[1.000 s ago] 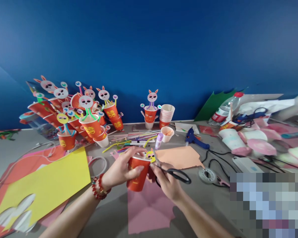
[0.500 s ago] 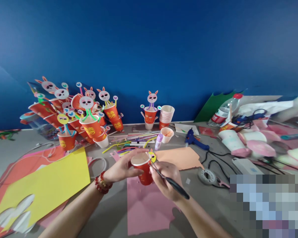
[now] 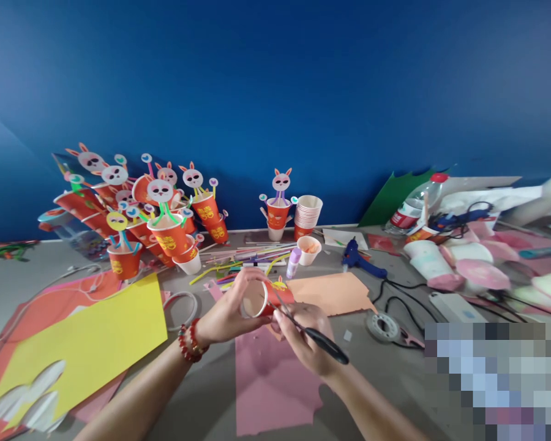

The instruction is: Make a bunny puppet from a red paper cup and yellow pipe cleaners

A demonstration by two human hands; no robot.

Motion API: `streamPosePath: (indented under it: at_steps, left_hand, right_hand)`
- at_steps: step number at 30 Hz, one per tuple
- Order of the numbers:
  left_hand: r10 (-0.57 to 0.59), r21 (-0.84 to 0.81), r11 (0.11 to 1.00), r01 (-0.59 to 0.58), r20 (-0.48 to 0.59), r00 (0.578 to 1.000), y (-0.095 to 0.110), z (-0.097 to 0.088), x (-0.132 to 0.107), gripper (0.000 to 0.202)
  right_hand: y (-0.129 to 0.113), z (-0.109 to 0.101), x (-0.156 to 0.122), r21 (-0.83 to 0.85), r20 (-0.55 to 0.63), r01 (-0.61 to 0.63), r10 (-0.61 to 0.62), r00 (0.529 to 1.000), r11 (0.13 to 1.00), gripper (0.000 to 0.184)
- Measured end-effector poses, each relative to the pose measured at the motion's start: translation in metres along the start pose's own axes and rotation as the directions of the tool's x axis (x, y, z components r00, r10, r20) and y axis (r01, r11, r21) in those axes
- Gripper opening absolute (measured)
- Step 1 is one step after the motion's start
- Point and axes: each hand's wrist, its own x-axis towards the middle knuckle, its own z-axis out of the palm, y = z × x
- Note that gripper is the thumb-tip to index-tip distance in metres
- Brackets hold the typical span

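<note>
The left hand (image 3: 224,315) is closed around a red paper cup (image 3: 262,298), held on its side above pink paper (image 3: 270,386) on the desk (image 3: 202,392). The right hand (image 3: 305,342) grips black scissors (image 3: 324,343), blades at the cup. The rabbit cups (image 3: 168,236) behind carry gold Chinese characters.

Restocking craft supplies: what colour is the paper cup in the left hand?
The paper cup is red-orange outside, pale inside; best in the head view.

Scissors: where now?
Head view, lower centre: the scissors are in the right hand, blades at the red cup that the left hand holds sideways, over the pink paper.
</note>
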Motion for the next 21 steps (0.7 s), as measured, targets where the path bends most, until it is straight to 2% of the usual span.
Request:
streamPosePath:
  at_steps: [3,5,8,11,13,15,17,19,21]
  left_hand:
    - [0.018,-0.055,0.998,-0.018,-0.014,1.0,0.0,0.002,-0.002,0.064]
    - [-0.015,-0.213,0.977,0.017,0.011,1.0,0.0,0.001,-0.003,0.063]
    - [-0.158,-0.493,0.859,0.137,0.001,0.988,0.002,0.002,-0.003,0.045]
    - [-0.388,-0.615,0.743,0.265,-0.072,0.919,0.004,0.007,-0.002,0.028]
    - [-0.475,-0.663,0.687,0.299,-0.098,0.875,0.006,0.009,-0.002,0.02]
    - [-0.496,-0.704,0.628,0.333,-0.032,0.868,0.006,0.008,-0.002,0.025]
    - [-0.489,-0.728,0.535,0.429,0.147,0.86,0.006,0.003,-0.002,0.043]
    - [-0.468,-0.723,0.445,0.528,0.315,0.826,0.005,-0.003,-0.002,0.054]
    - [-0.456,-0.72,0.431,0.543,0.345,0.82,0.003,-0.007,-0.002,0.061]
  right_hand:
    - [-0.002,0.001,-0.002,0.073,0.014,-0.068,0.067,0.998,0.995,0.04]
    - [-0.003,0.001,-0.003,0.089,0.023,-0.084,0.082,0.996,0.992,0.041]
    - [-0.004,0.002,-0.003,0.067,0.015,-0.056,0.055,0.998,0.996,0.04]
    - [-0.004,0.003,-0.002,0.011,0.036,0.037,-0.038,0.999,0.999,0.033]
    - [-0.004,0.003,0.0,0.003,0.048,0.092,-0.092,0.995,0.996,0.029]
    - [-0.005,0.004,0.0,0.018,0.043,0.121,-0.121,0.992,0.993,0.029]
    - [-0.006,0.004,0.0,0.029,0.045,0.141,-0.142,0.989,0.99,0.028]
    - [-0.006,0.005,0.0,0.021,0.047,0.156,-0.157,0.987,0.988,0.028]
    - [-0.005,0.005,0.0,0.015,0.06,0.15,-0.151,0.987,0.989,0.03]
